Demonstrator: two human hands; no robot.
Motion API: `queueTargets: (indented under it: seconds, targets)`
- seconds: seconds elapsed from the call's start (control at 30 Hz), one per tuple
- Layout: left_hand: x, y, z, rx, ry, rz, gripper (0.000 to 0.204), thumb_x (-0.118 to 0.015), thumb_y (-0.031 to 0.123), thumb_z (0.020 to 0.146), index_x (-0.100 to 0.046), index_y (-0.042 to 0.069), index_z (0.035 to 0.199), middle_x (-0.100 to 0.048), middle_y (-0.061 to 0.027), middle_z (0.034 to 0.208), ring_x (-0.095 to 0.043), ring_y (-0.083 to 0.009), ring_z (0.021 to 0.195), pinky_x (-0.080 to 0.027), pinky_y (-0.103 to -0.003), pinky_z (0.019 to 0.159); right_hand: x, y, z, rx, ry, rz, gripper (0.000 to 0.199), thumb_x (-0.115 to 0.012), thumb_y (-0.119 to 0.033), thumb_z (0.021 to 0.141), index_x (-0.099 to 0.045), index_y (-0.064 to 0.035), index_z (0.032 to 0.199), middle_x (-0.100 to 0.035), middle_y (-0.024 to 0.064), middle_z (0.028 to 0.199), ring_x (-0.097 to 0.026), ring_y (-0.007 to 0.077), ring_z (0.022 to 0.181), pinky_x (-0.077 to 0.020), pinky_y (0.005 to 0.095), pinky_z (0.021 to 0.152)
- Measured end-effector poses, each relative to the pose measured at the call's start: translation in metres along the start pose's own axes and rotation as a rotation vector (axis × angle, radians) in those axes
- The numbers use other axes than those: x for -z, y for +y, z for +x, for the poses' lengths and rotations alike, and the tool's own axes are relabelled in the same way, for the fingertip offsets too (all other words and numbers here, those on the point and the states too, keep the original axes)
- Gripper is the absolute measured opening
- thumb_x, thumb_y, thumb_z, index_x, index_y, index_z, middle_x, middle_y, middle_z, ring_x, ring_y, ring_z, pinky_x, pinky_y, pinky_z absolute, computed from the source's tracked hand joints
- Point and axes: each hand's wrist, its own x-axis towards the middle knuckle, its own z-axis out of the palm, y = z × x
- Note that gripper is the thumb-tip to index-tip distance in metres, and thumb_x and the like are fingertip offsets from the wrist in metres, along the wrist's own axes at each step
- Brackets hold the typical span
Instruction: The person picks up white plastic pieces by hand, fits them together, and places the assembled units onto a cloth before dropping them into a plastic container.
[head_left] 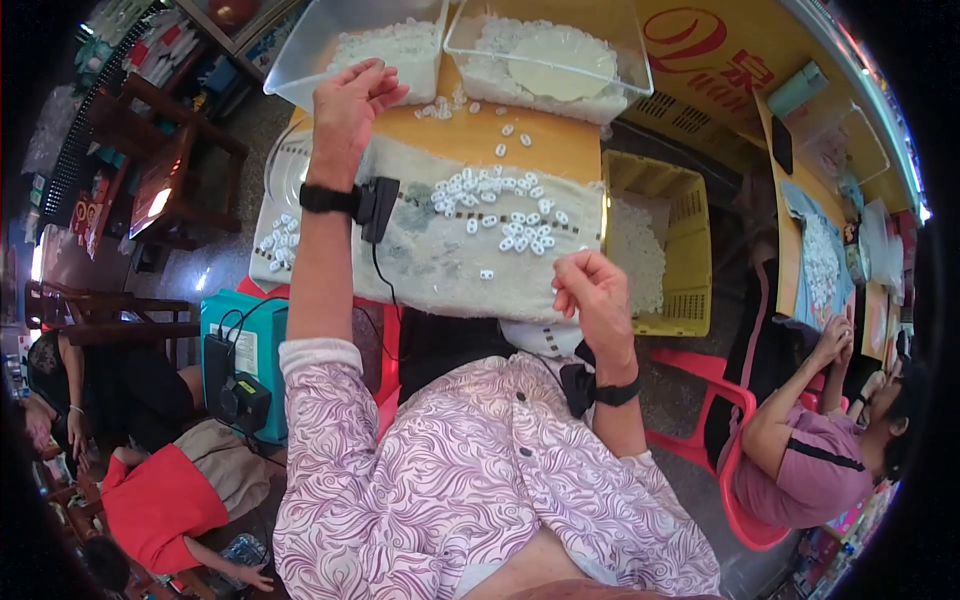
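Note:
My left hand point(352, 100) is raised over the near edge of the left clear plastic bin point(300, 72), its fingers curled together; whatever they may hold is hidden. Close to the front right edge of the cloth point(440, 285), my right hand point(598, 300) has its fingertips pinched, and I cannot make out what is between them. Between my hands, a loose cluster of small white two-holed pieces point(490, 185) lies on the cloth. A smaller group of these pieces point(526, 236) sits nearer the right hand. One single piece point(487, 274) lies apart, left of that hand.
A right clear bin point(630, 75) holds white pieces and a pale round lid point(562, 62). Right of the table stands a yellow crate point(690, 250). A black cable point(385, 278) hangs from my left wrist device. Another person point(800, 450) works at a side table.

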Motion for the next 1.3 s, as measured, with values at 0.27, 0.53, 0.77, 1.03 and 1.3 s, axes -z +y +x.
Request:
queueTargets:
  seconds: [0.27, 0.53, 0.77, 1.03, 1.3]
  targets:
    - [-0.004, -0.023, -0.14, 0.184, -0.002, 0.258, 0.018, -0.062, 0.008, 0.087, -0.064, -0.004, 0.1, -0.066, -0.0069, 0.087, -0.061, -0.0114, 0.063, -0.053, -0.025, 0.06, 0.01, 0.004, 0.014, 0.0, 0.056, -0.027, 0.018, -0.062, -0.017, 0.089, -0.061, -0.0002, 0.086, -0.062, 0.0029, 0.073, -0.056, 0.0065, 0.055, -0.0403, 0.0189, 0.047]
    - [-0.012, -0.084, -0.212, -0.038, -0.228, 0.794, 0.009, -0.065, 0.004, 0.08, -0.067, 0.002, 0.088, -0.065, -0.0093, 0.075, -0.061, -0.0185, 0.063, -0.047, -0.029, 0.057, 0.015, 0.012, 0.019, 0.018, 0.109, -0.114, 0.018, -0.063, -0.018, 0.09, -0.062, 0.0, 0.09, -0.063, 0.0028, 0.075, -0.056, 0.006, 0.055, -0.041, 0.0184, 0.047]
    - [-0.026, -0.103, -0.222, -0.236, -0.394, 1.18, 0.015, -0.069, 0.008, 0.074, -0.062, 0.004, 0.087, -0.052, -0.0122, 0.081, -0.057, -0.031, 0.076, -0.047, -0.041, 0.063, 0.02, 0.01, 0.023, 0.0, 0.155, -0.107, 0.018, -0.062, -0.017, 0.09, -0.062, 0.0003, 0.09, -0.063, 0.0031, 0.075, -0.056, 0.0058, 0.056, -0.0418, 0.0184, 0.049]
    - [-0.018, -0.103, -0.218, -0.246, -0.375, 1.161, 0.017, -0.071, 0.006, 0.073, -0.063, 0.004, 0.088, -0.054, -0.0109, 0.082, -0.058, -0.0291, 0.073, -0.048, -0.037, 0.062, 0.022, 0.01, 0.03, 0.006, 0.191, -0.141, 0.017, -0.062, -0.017, 0.089, -0.062, 0.0, 0.09, -0.063, 0.003, 0.075, -0.056, 0.0055, 0.056, -0.0421, 0.0183, 0.049]
    - [-0.008, -0.106, -0.207, -0.159, -0.269, 0.931, 0.016, -0.07, 0.004, 0.077, -0.061, 0.002, 0.09, -0.059, -0.0067, 0.076, -0.061, -0.0184, 0.065, -0.048, -0.031, 0.055, 0.0, 0.017, 0.034, -0.045, 0.104, -0.15, 0.016, -0.063, -0.016, 0.089, -0.061, -0.0005, 0.092, -0.062, 0.0028, 0.077, -0.057, 0.0056, 0.057, -0.0422, 0.0179, 0.049]
